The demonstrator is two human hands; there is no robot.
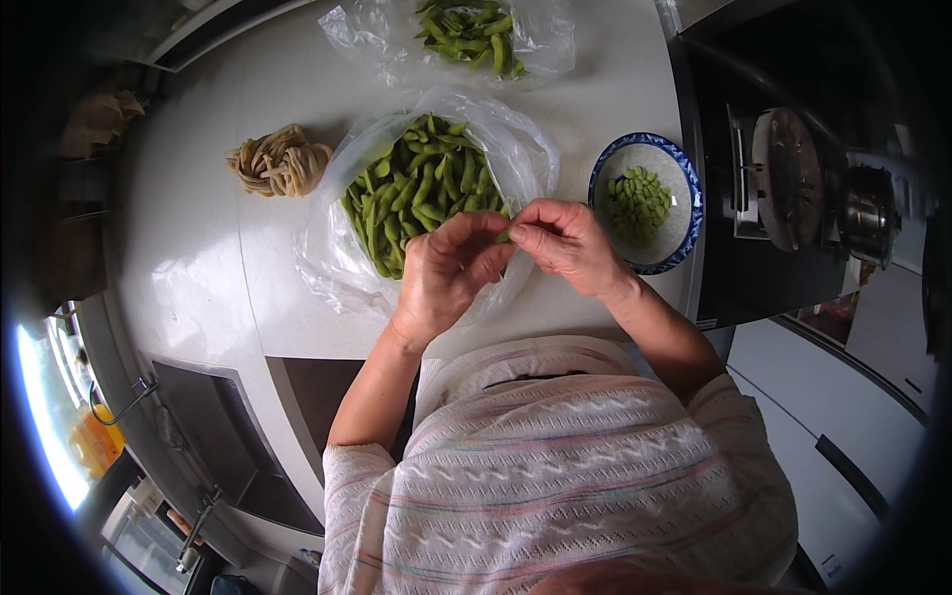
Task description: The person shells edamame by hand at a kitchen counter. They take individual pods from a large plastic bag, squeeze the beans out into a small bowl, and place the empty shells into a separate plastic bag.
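My left hand (455, 266) and my right hand (569, 242) meet at the fingertips over the near right edge of an open plastic bag (532, 145). Between the fingertips a small part of a green soybean pod (504, 236) shows; the fingers hide most of it. The bag holds a heap of green soybean pods (416, 190). To the right of my right hand stands a blue-rimmed bowl (700, 204) with shelled green beans (639, 202) in it.
Another plastic bag (550, 37) with pods (468, 33) lies at the far side of the white countertop (201, 223). A bundle of thick noodles (279, 160) lies left of the bag. A sink (223, 431) is lower left; a stove with a steel pot (870, 216) is at right.
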